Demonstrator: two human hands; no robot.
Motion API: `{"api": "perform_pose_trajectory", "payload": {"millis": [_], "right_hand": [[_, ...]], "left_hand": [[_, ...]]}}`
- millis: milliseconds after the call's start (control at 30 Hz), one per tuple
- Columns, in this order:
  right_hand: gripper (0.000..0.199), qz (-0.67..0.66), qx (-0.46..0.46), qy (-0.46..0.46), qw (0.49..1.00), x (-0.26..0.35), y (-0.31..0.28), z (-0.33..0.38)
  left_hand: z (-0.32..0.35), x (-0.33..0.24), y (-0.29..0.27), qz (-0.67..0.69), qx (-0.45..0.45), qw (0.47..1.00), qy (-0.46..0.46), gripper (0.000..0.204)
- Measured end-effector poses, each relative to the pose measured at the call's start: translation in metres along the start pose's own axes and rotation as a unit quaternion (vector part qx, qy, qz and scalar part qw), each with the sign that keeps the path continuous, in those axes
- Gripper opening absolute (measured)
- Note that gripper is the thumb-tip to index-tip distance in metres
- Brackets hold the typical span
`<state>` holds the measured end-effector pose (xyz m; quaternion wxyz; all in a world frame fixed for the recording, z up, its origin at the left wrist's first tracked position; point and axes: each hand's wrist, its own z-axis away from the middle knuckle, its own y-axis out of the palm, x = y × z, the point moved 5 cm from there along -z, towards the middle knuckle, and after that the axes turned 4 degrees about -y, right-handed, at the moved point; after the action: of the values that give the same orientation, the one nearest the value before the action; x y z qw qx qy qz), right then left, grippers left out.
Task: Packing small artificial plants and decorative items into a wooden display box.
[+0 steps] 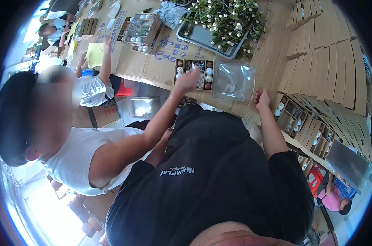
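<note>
Well, cardboard-covered table (147,69) bears divided box (201,89), grey tray (196,39); co-worker (75,153) at left.

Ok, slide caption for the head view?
Co-worker's hand at a compartmented box; wearer's right hand beside clear plastic packaging.

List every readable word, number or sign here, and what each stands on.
Wording not copied here:
Black shirt: white lettering on the chest.
Cardboard table covering: blue characters, with umbrella sign and glass sign.
Brown box, left of centre: red lettering.
Other marks: too small or blurred.
</note>
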<state>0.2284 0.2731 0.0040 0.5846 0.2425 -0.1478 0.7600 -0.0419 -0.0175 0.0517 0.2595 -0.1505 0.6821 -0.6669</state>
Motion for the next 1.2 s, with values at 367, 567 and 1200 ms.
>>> {"api": "perform_pose_trajectory", "payload": {"millis": [367,567,1200], "right_hand": [[0.039,-0.007,-0.018,0.011,1.000,-0.003,-0.010,0.002],[0.040,0.001,-0.016,0.003,1.000,-0.005,-0.010,-0.003],[0.045,0.006,-0.024,0.005,1.000,-0.006,-0.012,-0.007]], "left_hand": [[0.014,-0.065,-0.055,-0.344,0.179,0.860,0.331,0.018],[0.015,-0.060,-0.043,-0.353,0.188,0.855,0.330,0.018],[0.022,-0.049,-0.058,-0.146,0.047,0.952,0.265,0.015]]}}
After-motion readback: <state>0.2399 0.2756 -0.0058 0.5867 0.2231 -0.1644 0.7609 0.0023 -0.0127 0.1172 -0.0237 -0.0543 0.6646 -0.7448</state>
